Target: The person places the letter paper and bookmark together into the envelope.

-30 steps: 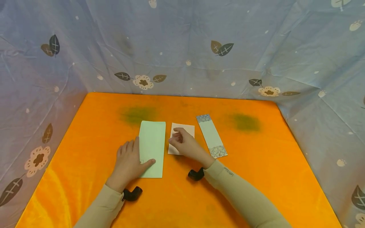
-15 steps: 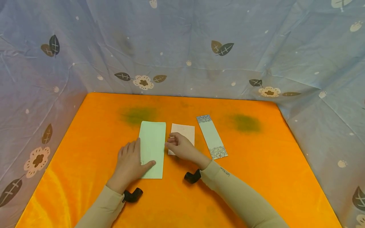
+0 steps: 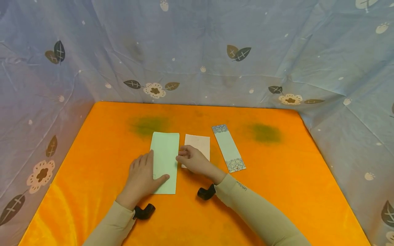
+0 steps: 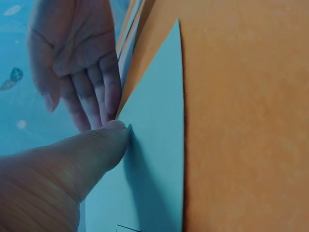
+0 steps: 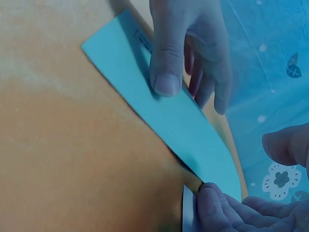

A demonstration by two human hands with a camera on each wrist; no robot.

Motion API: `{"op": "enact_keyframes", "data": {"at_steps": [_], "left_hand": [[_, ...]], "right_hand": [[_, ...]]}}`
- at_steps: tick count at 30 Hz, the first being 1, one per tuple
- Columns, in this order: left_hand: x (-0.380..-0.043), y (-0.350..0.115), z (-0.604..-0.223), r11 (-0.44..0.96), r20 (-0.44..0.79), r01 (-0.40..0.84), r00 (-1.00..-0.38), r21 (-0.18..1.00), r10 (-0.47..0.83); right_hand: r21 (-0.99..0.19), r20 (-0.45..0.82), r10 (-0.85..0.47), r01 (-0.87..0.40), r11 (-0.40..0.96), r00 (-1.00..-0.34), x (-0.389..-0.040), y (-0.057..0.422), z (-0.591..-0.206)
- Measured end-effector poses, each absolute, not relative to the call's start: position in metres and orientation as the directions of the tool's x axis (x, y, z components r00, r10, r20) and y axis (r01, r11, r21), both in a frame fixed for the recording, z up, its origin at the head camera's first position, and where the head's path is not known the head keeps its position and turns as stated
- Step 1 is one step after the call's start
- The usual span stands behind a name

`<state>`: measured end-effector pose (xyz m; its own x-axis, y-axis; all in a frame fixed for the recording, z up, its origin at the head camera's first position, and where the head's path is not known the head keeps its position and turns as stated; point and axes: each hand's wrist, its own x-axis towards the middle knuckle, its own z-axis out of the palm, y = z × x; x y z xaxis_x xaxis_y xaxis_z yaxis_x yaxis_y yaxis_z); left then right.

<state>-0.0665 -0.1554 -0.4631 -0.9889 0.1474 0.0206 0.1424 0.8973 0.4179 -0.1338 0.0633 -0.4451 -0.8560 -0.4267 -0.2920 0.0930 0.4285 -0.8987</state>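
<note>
A long pale green envelope [image 3: 165, 147] lies flat on the orange cloth, its far end rounded at the corners. My left hand [image 3: 142, 175] rests along its left edge, fingers fairly straight and the thumb [image 5: 168, 83] on its face. At the envelope's right edge is my right hand [image 3: 197, 162], its fingers [image 5: 212, 203] loosely bent and fingertips right at that edge; the palm shows in the left wrist view. Beneath the right hand lies a small whitish card [image 3: 198, 140], partly covered by it.
A narrow pale strip [image 3: 227, 145] with lace-patterned ends lies slanted to the right of the card. The orange cloth [image 3: 277, 191] covers the table. A blue curtain [image 3: 191, 51] printed with leaves and flowers encloses the back and sides.
The right hand has moved left and slightly nearer, from over the card to the envelope's right edge. The left hand and the papers stay nearly where they were.
</note>
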Motion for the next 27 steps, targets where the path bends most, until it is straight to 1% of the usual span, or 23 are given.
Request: {"op": "enact_keyframes", "data": {"at_steps": [7,15,22,24,27], "left_hand": [[-0.067,-0.153,-0.460,0.877,0.046,0.154,-0.988,0.455,0.150],[-0.068,-0.150,-0.456,0.858,0.107,0.189,-0.982,0.478,0.157],[-0.068,-0.148,-0.454,0.845,0.129,0.195,-0.980,0.498,0.150],[-0.067,-0.147,-0.454,0.841,0.133,0.198,-0.979,0.503,0.151],[-0.067,-0.145,-0.452,0.838,0.140,0.205,-0.978,0.506,0.154]], "right_hand": [[-0.932,-0.293,-0.430,0.154,0.329,-0.854,-0.133,0.063,-0.445],[-0.941,-0.264,-0.400,0.142,0.308,-0.878,-0.136,0.066,-0.447],[-0.953,-0.241,-0.396,0.139,0.269,-0.886,-0.138,0.068,-0.448],[-0.957,-0.240,-0.397,0.148,0.249,-0.886,-0.138,0.068,-0.448],[-0.960,-0.262,-0.397,0.195,0.202,-0.880,-0.137,0.068,-0.443]]}}
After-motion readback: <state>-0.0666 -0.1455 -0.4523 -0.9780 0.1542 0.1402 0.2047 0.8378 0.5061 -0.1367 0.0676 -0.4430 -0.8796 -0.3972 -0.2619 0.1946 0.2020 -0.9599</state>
